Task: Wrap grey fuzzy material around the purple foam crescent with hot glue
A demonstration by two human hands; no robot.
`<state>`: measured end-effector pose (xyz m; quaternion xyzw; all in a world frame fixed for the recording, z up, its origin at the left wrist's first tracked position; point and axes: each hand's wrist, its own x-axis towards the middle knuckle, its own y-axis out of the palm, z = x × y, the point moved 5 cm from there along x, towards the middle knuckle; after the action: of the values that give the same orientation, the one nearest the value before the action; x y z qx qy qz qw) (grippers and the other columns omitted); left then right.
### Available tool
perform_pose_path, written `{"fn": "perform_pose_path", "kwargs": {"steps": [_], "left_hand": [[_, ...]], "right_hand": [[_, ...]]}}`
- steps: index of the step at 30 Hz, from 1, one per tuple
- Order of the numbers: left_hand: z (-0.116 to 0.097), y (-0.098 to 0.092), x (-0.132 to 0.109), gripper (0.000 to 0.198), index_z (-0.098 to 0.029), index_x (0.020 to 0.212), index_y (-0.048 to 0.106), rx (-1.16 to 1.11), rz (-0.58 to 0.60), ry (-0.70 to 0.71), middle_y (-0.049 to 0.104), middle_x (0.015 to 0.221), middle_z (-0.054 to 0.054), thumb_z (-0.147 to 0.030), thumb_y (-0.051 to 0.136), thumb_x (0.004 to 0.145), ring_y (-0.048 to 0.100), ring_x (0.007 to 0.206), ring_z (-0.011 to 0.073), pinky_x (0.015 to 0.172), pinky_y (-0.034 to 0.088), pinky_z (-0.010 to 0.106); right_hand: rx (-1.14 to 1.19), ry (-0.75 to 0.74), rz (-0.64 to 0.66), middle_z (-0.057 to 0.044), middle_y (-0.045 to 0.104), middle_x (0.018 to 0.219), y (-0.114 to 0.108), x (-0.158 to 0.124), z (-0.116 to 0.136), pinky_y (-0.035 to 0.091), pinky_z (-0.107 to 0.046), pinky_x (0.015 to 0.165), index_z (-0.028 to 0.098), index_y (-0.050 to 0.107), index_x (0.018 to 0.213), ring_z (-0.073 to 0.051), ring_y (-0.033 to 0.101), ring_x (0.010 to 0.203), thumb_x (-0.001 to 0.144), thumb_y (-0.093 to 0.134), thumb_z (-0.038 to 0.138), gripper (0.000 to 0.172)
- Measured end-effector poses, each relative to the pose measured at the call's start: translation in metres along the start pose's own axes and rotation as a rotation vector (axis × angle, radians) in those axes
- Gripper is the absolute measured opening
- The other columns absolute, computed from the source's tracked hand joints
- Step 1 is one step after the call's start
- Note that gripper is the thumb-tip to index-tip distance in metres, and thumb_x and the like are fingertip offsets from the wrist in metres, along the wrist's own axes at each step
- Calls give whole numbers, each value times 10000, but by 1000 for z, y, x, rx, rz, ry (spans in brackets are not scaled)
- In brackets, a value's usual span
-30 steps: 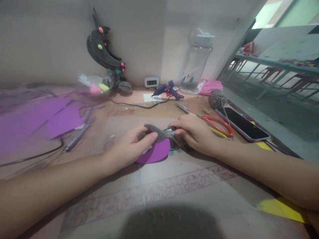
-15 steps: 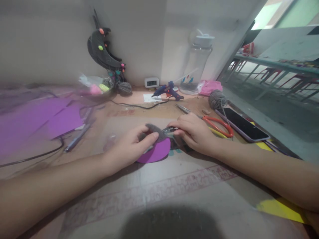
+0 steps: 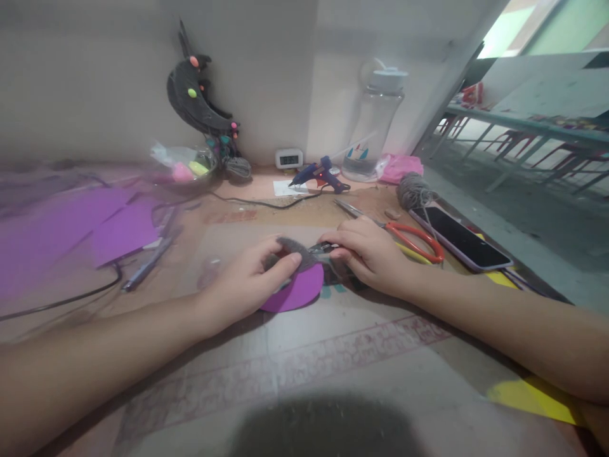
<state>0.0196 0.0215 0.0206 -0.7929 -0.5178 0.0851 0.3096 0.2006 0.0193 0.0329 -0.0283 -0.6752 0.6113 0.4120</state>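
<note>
My left hand [image 3: 264, 270] pinches a grey, fuzzy-looking curved piece [image 3: 307, 257] between thumb and fingers. Under that piece lies a rounded purple sheet [image 3: 297, 292], partly covered by the same hand. My right hand [image 3: 368, 254] is closed around a small metal tool with dark handles [image 3: 326, 246]; its tip meets the right edge of the grey piece. Fingers hide most of the tool, so its exact kind is unclear. Just beyond my right hand rest orange-handled scissors [image 3: 413, 238].
A blue glue gun [image 3: 316, 172] stands at the back by a small digital clock [image 3: 289, 158] and a water bottle [image 3: 375, 127]. Purple sheets [image 3: 124, 228] and a pen [image 3: 147, 265] lie left. At right are a grey yarn ball [image 3: 413, 189] and a phone [image 3: 461, 238].
</note>
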Motion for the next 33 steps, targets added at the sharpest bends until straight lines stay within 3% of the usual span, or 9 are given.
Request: {"fn": "perform_pose_path", "kwargs": {"steps": [14, 33], "left_hand": [[2, 0, 0, 295, -181, 916, 663, 0, 6, 5, 699, 908, 28, -427, 501, 919, 633, 844, 207, 734, 487, 302], [-2, 0, 1, 290, -163, 892, 658, -14, 11, -5, 687, 879, 26, -402, 497, 920, 618, 831, 194, 734, 477, 293]], "right_hand": [[2, -5, 6, -81, 664, 852, -1, -1, -2, 365, -330, 705, 149, 652, 1085, -202, 567, 781, 1011, 384, 358, 348], [7, -18, -36, -71, 640, 813, -3, 0, 2, 355, -319, 697, 134, 647, 1058, -191, 551, 755, 1026, 316, 371, 408]]}}
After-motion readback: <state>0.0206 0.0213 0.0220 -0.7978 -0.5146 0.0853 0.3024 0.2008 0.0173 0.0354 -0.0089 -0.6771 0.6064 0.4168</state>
